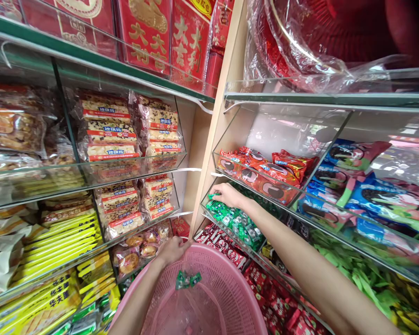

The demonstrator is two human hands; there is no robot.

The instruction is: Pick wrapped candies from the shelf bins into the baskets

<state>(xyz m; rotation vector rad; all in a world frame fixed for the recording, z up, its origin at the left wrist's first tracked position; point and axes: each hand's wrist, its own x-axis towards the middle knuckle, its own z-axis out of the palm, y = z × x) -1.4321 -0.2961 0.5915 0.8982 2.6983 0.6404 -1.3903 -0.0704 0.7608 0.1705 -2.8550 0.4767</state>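
My left hand [174, 251] is closed over the far rim of a pink plastic basket [242, 284]. A few green-wrapped candies [188, 280] lie inside the basket, against its far wall. Up and to the right, my right hand [226, 194] reaches over the front of a clear shelf bin heaped with small green-wrapped candies [239, 221]. Its fingers are curled down at the bin's left end, with a bit of green wrapper showing at the fingertips; how many candies they grip is hidden.
Glass shelf edges [321, 100] run above my right arm. Red-wrapped cookies [258, 167] fill the bin just over my right hand, with blue cookie packs [380, 195] farther right. Red-wrapped sweets [223, 244] lie below. Wrapped pastry bars [111, 125] and yellow packets [56, 251] stand left.
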